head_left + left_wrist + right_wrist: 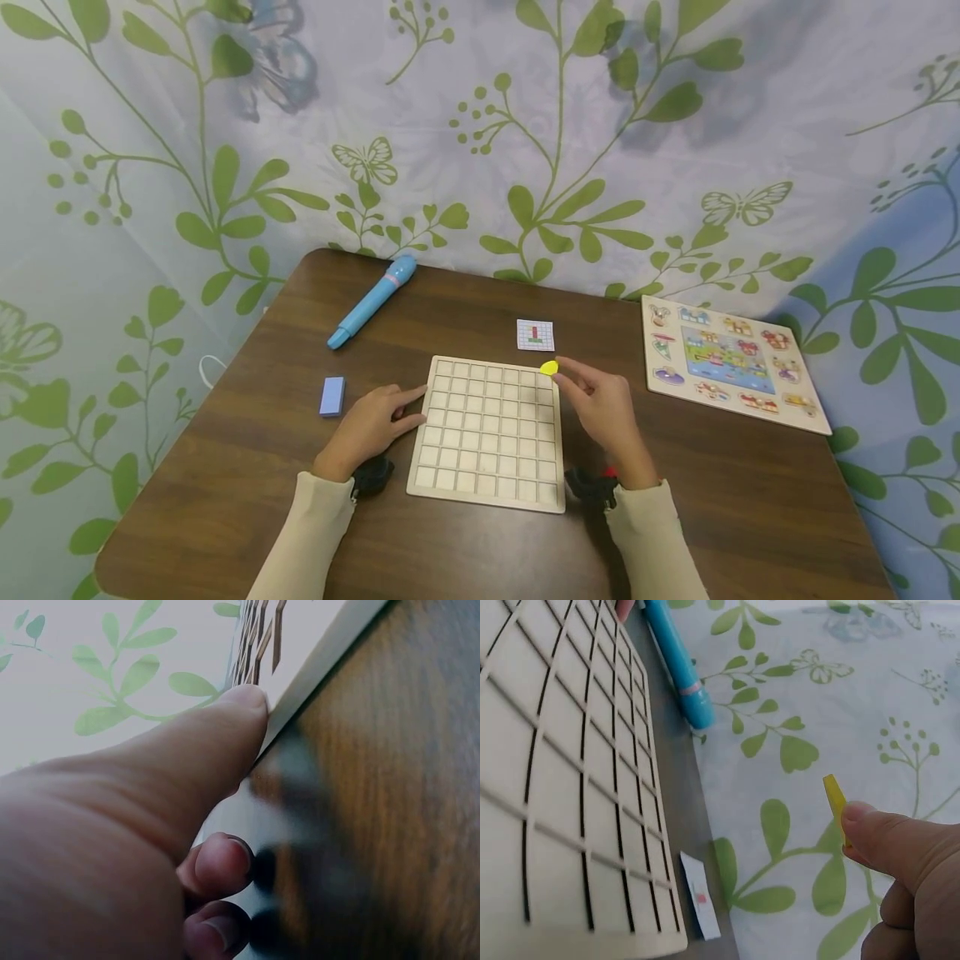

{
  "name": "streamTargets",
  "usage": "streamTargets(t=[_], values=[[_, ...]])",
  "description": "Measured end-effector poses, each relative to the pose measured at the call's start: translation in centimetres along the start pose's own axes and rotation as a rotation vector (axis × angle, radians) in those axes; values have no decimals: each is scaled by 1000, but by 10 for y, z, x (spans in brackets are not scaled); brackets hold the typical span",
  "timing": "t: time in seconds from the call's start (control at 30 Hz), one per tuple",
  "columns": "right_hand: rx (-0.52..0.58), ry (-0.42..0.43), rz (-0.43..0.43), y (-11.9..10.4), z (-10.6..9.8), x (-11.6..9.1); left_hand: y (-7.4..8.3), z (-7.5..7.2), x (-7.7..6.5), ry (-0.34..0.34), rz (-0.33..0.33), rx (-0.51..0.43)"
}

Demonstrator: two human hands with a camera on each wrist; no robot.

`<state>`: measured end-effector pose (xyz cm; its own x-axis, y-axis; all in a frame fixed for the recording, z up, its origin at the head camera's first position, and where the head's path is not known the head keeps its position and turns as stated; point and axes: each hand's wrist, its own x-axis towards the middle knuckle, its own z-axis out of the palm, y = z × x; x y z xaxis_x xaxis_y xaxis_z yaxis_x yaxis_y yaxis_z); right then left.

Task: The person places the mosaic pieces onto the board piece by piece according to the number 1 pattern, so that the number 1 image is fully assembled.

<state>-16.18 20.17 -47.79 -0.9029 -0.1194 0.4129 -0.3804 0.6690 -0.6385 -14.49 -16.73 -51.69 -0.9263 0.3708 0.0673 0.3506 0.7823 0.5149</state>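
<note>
A pale wooden board with a grid of square recesses [480, 430] lies flat on the brown table. My left hand [377, 425] touches the board's left edge with thumb and index finger extended; the left wrist view shows the thumb [217, 727] against the rim and other fingers curled. Over the board's top right corner, my right hand [602, 408] pinches a small yellow piece [549, 367] between thumb and index finger. In the right wrist view that yellow piece [835, 802] looks thin and sits above the board's level.
A small printed grid card [536, 335] lies just beyond the board. A blue toy microphone [372, 302] is at the back left, with a blue block [332, 397] nearer. At right lies a wooden picture puzzle [720, 397]. A leaf-patterned curtain [420, 108] hangs behind the table.
</note>
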Motion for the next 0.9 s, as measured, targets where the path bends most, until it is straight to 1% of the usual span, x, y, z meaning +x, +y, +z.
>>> streamTargets(t=[0.2, 0.3, 0.53, 0.77, 0.9], values=[[51, -50, 6, -15, 15, 12, -2, 1, 0, -9, -8, -10], [65, -59, -10, -22, 21, 16, -3, 1, 1, -14, -6, -3], [76, -64, -40, -25, 27, 24, -2, 0, 1, -26, -12, 4], [130, -126, 14, -26, 41, 24, -3, 0, 2, -24, 0, 29], [157, -135, 24, -27, 51, 25, -4, -1, 1, -19, 2, 28]])
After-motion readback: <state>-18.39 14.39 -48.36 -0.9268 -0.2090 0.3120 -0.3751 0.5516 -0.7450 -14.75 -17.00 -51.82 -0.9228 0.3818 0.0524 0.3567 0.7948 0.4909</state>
